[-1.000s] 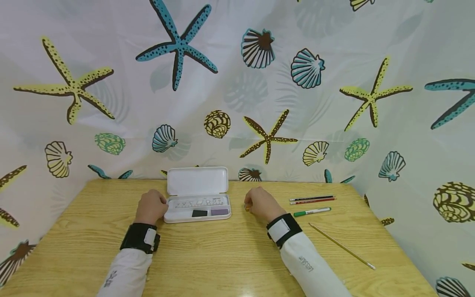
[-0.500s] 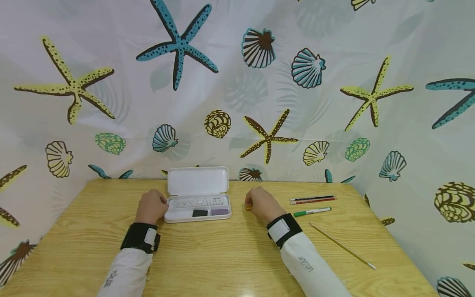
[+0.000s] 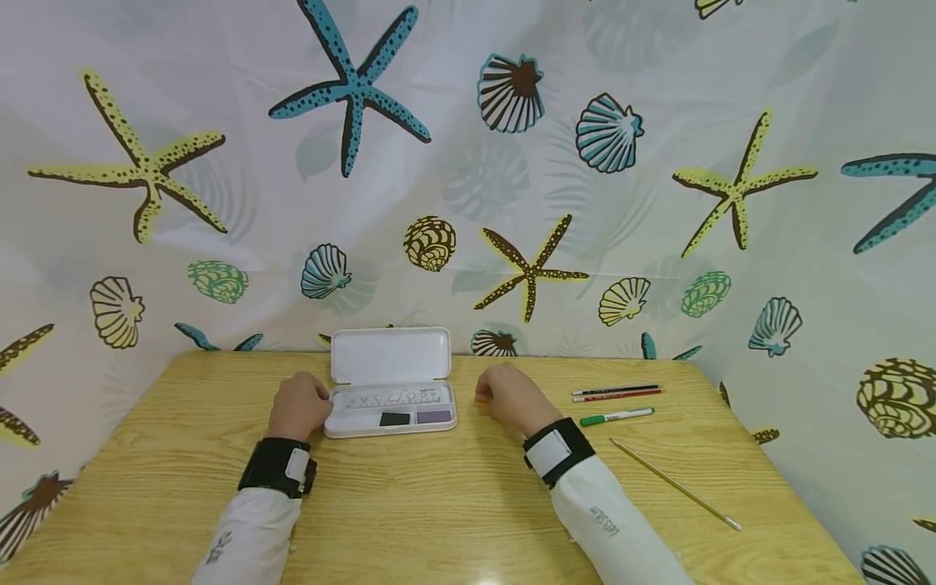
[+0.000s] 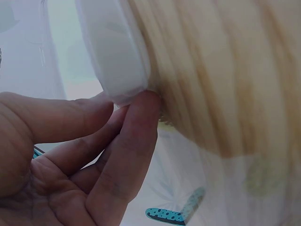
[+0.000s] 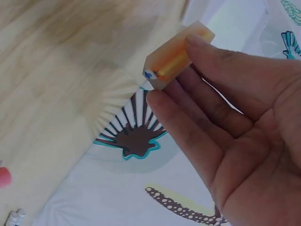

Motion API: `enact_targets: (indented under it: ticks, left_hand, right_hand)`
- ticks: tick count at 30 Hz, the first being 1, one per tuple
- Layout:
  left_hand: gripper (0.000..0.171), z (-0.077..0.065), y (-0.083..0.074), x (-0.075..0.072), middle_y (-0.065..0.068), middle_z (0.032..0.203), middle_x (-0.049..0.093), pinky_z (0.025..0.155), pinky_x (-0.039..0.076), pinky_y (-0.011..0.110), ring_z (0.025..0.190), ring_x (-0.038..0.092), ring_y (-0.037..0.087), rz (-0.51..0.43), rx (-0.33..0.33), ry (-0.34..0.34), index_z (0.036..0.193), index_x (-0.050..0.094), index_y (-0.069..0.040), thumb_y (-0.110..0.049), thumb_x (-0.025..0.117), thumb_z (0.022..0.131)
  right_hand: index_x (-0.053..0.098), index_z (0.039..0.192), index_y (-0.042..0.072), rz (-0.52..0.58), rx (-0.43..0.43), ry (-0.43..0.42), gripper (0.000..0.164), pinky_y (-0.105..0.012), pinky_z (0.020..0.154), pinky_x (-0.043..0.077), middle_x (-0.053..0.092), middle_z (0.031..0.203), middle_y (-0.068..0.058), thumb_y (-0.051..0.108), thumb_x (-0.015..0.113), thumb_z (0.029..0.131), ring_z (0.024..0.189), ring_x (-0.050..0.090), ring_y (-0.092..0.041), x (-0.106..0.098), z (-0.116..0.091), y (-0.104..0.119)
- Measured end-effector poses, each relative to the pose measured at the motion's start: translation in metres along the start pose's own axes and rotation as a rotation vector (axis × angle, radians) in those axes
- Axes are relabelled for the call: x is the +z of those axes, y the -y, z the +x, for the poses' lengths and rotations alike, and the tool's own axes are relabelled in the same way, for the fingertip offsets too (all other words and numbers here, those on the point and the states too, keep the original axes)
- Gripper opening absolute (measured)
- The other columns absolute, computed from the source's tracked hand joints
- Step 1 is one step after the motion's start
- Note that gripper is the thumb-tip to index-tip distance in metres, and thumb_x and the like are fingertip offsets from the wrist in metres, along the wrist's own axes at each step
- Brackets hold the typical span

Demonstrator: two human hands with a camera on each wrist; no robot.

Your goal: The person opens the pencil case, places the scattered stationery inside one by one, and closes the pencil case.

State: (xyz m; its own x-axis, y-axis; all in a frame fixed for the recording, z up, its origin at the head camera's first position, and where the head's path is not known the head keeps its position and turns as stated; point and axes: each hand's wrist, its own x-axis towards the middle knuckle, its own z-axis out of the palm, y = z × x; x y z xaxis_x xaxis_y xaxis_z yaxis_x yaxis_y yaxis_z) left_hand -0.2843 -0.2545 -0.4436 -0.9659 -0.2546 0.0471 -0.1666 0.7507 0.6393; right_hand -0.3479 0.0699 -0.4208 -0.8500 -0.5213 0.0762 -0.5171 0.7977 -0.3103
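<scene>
A white pencil case (image 3: 351, 422) stands with its lid raised at the back of the table. My left hand (image 3: 298, 406) pinches its left end; in the left wrist view, the thumb and fingers close on the white corner (image 4: 120, 70). Inside the case lie a clear ruler with cut-out shapes (image 3: 391, 398), a dark block (image 3: 395, 419) and a purple block (image 3: 434, 417). Right of the case, my right hand (image 3: 512, 396) holds a small orange block (image 5: 174, 56) between thumb and fingertips, above the table. In the head view the fingers hide most of that block.
To the right lie a black pencil (image 3: 617, 389), a red pencil (image 3: 621, 396), a green-capped marker (image 3: 617, 416) and a long gold pencil (image 3: 676, 485). Behind the wooden table (image 3: 409, 512) hangs a shell-and-starfish patterned cloth (image 3: 439, 179).
My right hand has shifted slightly left toward the pencil case, and the orange block has turned a little in its fingers. The left hand and the case stay in place.
</scene>
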Motion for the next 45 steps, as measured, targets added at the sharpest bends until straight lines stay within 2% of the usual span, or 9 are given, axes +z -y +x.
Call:
enact_targets:
  ticks: [10, 20, 23, 33, 39, 45]
  left_hand:
    - [0.009, 0.000, 0.001, 0.000, 0.012, 0.069, 0.062, 0.053, 0.046, 0.034, 0.062, 0.059, 0.027, -0.002, -0.003, 0.004, 0.079, 0.070, 0.007, 0.001, 0.066, 0.084]
    - [0.009, -0.001, 0.000, -0.001, 0.014, 0.070, 0.063, 0.054, 0.048, 0.035, 0.063, 0.060, 0.028, 0.001, -0.019, 0.021, 0.082, 0.071, 0.008, 0.000, 0.066, 0.085]
    - [0.010, -0.001, 0.001, -0.001, 0.013, 0.070, 0.063, 0.054, 0.048, 0.035, 0.062, 0.060, 0.027, -0.001, -0.019, 0.023, 0.082, 0.071, 0.007, 0.000, 0.065, 0.085]
    - [0.014, -0.001, 0.002, -0.001, 0.007, 0.062, 0.055, 0.051, 0.040, 0.032, 0.058, 0.054, 0.025, 0.000, 0.008, 0.007, 0.069, 0.068, 0.002, 0.001, 0.064, 0.082]
    - [0.012, -0.001, 0.000, -0.002, 0.009, 0.064, 0.058, 0.052, 0.042, 0.033, 0.059, 0.056, 0.026, 0.001, 0.002, 0.004, 0.072, 0.069, 0.004, 0.000, 0.064, 0.083]
    - [0.009, -0.002, -0.003, -0.002, 0.012, 0.069, 0.062, 0.054, 0.045, 0.034, 0.063, 0.059, 0.027, 0.010, -0.006, 0.006, 0.078, 0.071, 0.007, 0.001, 0.066, 0.083]
  right_hand:
    - [0.079, 0.094, 0.006, -0.001, -0.071, -0.012, 0.014, -0.038, 0.086, 0.054, 0.073, 0.093, -0.004, -0.006, 0.076, 0.087, 0.087, 0.064, -0.017, -0.013, 0.000, 0.033]
    - [0.080, 0.103, 0.004, -0.034, -0.138, -0.011, 0.014, -0.032, 0.083, 0.055, 0.074, 0.099, -0.005, 0.001, 0.076, 0.090, 0.090, 0.067, -0.016, -0.014, 0.005, 0.066]
    - [0.079, 0.107, 0.004, -0.052, -0.162, -0.011, 0.017, -0.032, 0.085, 0.056, 0.075, 0.102, -0.006, 0.002, 0.076, 0.090, 0.095, 0.068, -0.017, -0.011, 0.007, 0.075]
    - [0.080, 0.109, 0.008, -0.097, -0.244, 0.011, 0.017, -0.024, 0.082, 0.055, 0.076, 0.103, -0.002, 0.005, 0.076, 0.092, 0.091, 0.068, -0.009, 0.008, 0.016, 0.104]
    - [0.079, 0.110, 0.009, -0.109, -0.297, 0.032, 0.017, -0.019, 0.076, 0.053, 0.075, 0.104, -0.002, 0.009, 0.076, 0.093, 0.087, 0.067, -0.008, 0.020, 0.023, 0.122]
    - [0.079, 0.112, 0.010, -0.142, -0.298, 0.039, 0.020, -0.020, 0.080, 0.053, 0.075, 0.106, -0.001, 0.009, 0.077, 0.093, 0.092, 0.067, -0.008, 0.030, 0.030, 0.135]
